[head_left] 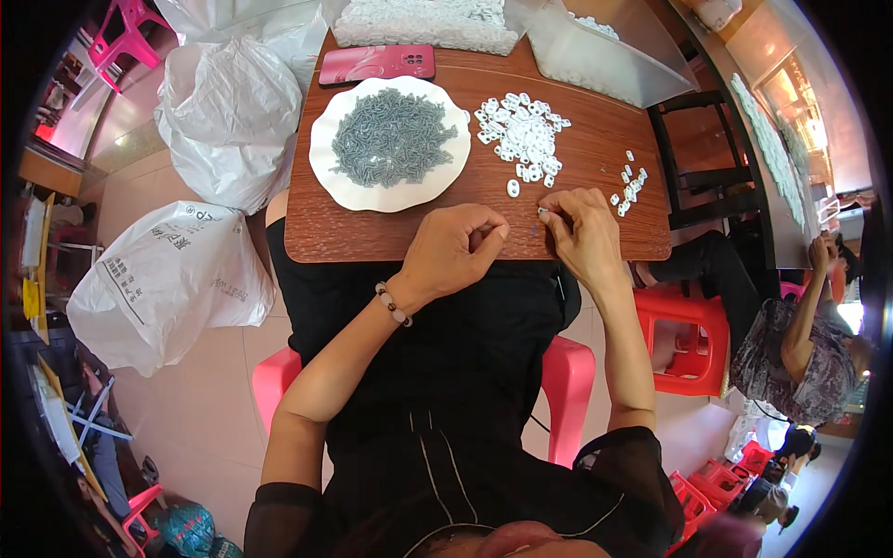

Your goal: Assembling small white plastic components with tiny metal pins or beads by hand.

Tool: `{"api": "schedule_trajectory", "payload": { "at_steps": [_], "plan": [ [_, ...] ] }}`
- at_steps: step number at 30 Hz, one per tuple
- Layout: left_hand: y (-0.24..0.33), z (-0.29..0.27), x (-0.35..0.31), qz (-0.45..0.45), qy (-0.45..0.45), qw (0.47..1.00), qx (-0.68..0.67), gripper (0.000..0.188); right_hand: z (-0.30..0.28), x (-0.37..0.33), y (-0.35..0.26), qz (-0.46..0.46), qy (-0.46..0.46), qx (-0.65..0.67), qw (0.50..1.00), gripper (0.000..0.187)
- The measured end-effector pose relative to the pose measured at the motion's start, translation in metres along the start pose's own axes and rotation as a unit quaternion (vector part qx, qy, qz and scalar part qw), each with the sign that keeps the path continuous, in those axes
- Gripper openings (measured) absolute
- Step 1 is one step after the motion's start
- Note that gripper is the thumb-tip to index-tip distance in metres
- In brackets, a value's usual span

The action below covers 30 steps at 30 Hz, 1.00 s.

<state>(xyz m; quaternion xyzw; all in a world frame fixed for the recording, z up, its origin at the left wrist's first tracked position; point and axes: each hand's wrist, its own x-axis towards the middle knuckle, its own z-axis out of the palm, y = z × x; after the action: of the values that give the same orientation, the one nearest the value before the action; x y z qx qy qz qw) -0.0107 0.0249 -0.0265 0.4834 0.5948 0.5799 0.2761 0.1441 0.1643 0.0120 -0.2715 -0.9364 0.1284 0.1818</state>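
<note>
My left hand [456,244] hovers at the table's near edge, fingers curled and thumb against the index finger; whatever they hold, if anything, is hidden. To its right, my right hand [588,232] pinches a small white piece [543,212] between thumb and fingertips, low over the wood. Just beyond lies a single white oval piece with two holes [513,189]. It sits apart from a loose pile of similar white pieces [523,130]. A white scalloped plate [324,158] at the left holds a heap of small grey-blue pins [391,135]. More white pieces [633,189] are scattered at the right.
The brown table [353,237] also carries a pink phone [377,66]. Translucent bins [581,70] with white parts stand at its far edge. White sacks [177,284] are on the floor at left. A red stool [684,339] and a seated person [800,349] are at right.
</note>
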Motion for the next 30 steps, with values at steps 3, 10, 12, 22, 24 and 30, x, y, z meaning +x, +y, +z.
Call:
{"api": "schedule_trajectory", "payload": {
  "at_steps": [3, 10, 12, 22, 24, 30],
  "plan": [
    [-0.002, 0.000, -0.001, -0.004, 0.001, 1.000, 0.003, 0.009, -0.001, 0.004, -0.003, 0.009, -0.027, 0.003, 1.000, 0.013],
    [0.001, -0.001, 0.000, -0.001, 0.003, 1.000, 0.007, 0.009, 0.000, 0.006, -0.009, 0.015, -0.023, -0.005, 1.000, 0.013],
    [0.000, -0.001, 0.000, 0.000, 0.005, 1.000, 0.003, 0.009, 0.003, 0.005, -0.008, 0.037, -0.011, -0.002, 0.999, 0.012],
    [0.015, -0.010, 0.003, -0.035, 0.016, 0.996, -0.075, 0.009, 0.007, -0.005, -0.017, 0.111, 0.051, 0.073, 0.990, 0.009],
    [0.025, -0.017, 0.010, 0.013, 0.063, 0.997, 0.038, 0.008, 0.012, -0.008, -0.016, 0.113, 0.064, 0.103, 0.986, 0.009],
    [0.030, -0.071, 0.043, 0.171, 0.165, 0.890, 0.388, 0.014, 0.021, -0.013, -0.015, 0.085, 0.104, 0.182, 0.974, 0.007]
  ]
}}
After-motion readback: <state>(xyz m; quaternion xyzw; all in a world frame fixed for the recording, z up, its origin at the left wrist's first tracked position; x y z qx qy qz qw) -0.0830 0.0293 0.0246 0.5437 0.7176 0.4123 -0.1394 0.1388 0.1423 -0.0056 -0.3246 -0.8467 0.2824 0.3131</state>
